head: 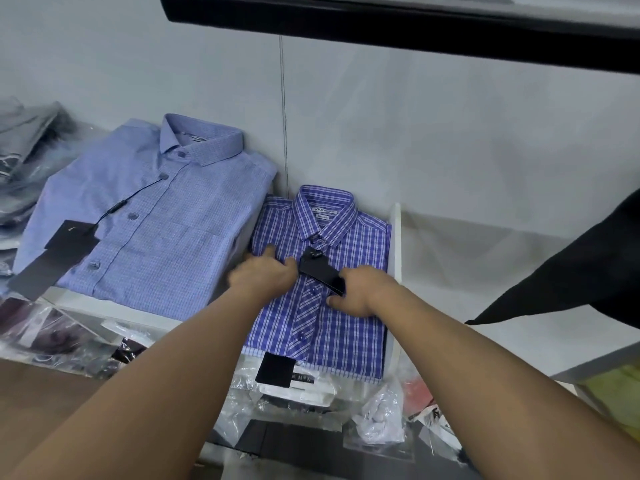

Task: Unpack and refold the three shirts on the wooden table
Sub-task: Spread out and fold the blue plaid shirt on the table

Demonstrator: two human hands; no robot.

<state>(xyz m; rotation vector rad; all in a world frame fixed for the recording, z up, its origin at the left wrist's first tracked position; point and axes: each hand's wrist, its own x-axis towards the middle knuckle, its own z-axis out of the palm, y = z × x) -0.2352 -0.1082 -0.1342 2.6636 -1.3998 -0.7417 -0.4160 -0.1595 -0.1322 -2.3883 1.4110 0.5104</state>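
The folded blue plaid shirt [332, 327] lies buttoned, collar away, directly beneath both hands; a light-blue shirt [145, 220] lies to the left of the left hand. The left hand [263, 275] presses flat on its chest, fingers straight. The right hand [360, 292] curls around the near end of the black tag [318, 271] between the hands.

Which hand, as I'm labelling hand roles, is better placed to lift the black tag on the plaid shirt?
Right, probably. The right hand lies against the lower end of the black tag, while the left hand rests on the plaid shirt beside its upper end.
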